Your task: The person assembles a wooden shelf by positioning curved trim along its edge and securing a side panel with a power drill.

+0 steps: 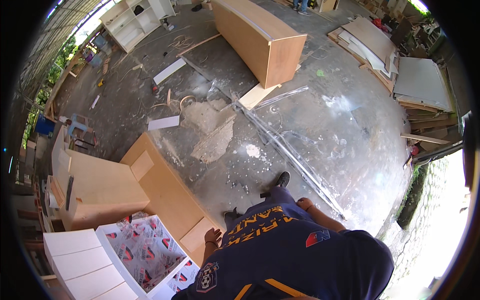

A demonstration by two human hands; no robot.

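Two grips, both mine: the left grip (213, 236) has its fingers loosely spread near a brown wooden board (172, 187); whether the right grip (304, 203) is spread, I cannot tell. To my left, an open white box (170, 275) holds crumpled, printed plastic wrap (145, 245).

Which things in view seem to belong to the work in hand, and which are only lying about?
Likely the work, judging by nearness to the left hand, which looks empty:
wooden panel
white box with plastic wrapping inside

Seemingly just lying about:
clear plastic on the floor
narrow white boards
stacked boards
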